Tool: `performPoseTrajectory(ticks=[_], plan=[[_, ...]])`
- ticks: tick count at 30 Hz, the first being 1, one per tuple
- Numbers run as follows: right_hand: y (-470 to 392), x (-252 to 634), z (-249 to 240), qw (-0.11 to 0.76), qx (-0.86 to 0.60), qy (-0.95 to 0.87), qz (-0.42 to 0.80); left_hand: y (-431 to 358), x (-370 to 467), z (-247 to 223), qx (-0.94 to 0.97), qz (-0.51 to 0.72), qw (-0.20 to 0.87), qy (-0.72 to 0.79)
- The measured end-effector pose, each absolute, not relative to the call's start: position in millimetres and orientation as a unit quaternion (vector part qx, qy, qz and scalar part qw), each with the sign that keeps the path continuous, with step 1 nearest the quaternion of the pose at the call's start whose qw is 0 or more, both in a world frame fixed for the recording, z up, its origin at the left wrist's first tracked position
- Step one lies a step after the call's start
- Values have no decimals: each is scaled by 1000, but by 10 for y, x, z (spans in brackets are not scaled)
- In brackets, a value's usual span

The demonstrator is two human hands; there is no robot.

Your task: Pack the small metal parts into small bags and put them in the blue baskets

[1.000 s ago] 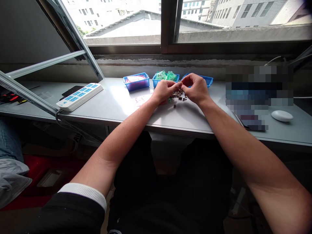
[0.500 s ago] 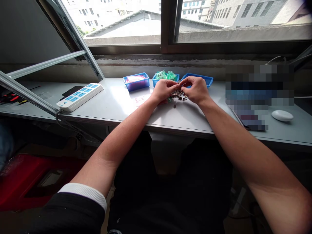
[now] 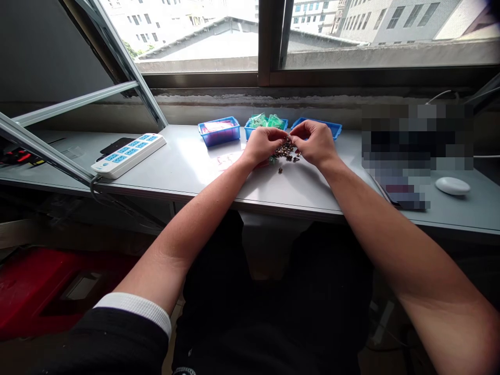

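Observation:
My left hand (image 3: 262, 144) and my right hand (image 3: 315, 141) meet fingertip to fingertip over a heap of small bronze-coloured metal pieces (image 3: 288, 151) on the table. Both are closed in a pinch, and what sits between the fingers is too small to make out. A single metal piece (image 3: 280, 170) lies apart in front of the heap. Behind my hands stand a blue tray of green packets (image 3: 275, 122) and another blue tray (image 3: 335, 129), partly hidden by my right hand. Thin pinkish plastic (image 3: 225, 161) lies flat left of my left hand.
A blue tray with pink packets (image 3: 219, 136) stands to the left. Farther left are a white power strip (image 3: 129, 155) and a metal frame (image 3: 128, 57). At right lie a white mouse (image 3: 452, 186) and a blurred-out item. The table's front edge (image 3: 289, 207) runs below my forearms.
My right hand's fingers have shifted slightly, and both hands stay over the heap. At the lower left, a person's blue-clad leg beside the red object has gone out of view.

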State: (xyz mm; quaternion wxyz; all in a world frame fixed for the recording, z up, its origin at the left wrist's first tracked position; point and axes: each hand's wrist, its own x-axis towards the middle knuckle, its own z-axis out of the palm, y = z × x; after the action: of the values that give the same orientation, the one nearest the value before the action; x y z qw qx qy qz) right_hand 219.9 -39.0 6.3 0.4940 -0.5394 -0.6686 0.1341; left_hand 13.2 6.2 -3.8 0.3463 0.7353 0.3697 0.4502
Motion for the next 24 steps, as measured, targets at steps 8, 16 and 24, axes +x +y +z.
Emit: performPoseTrajectory(ticks=[8,16,24], plan=[[-426,2182,59,480,-514,-689,176,195,156,-93,702,486,397,337],[-434,2156,65,510,-520,-668,153,127,109,-78,740,445,340,373],[-442,2178,60,479,-510,-702,131,79,104,-45,735,454,336,375]])
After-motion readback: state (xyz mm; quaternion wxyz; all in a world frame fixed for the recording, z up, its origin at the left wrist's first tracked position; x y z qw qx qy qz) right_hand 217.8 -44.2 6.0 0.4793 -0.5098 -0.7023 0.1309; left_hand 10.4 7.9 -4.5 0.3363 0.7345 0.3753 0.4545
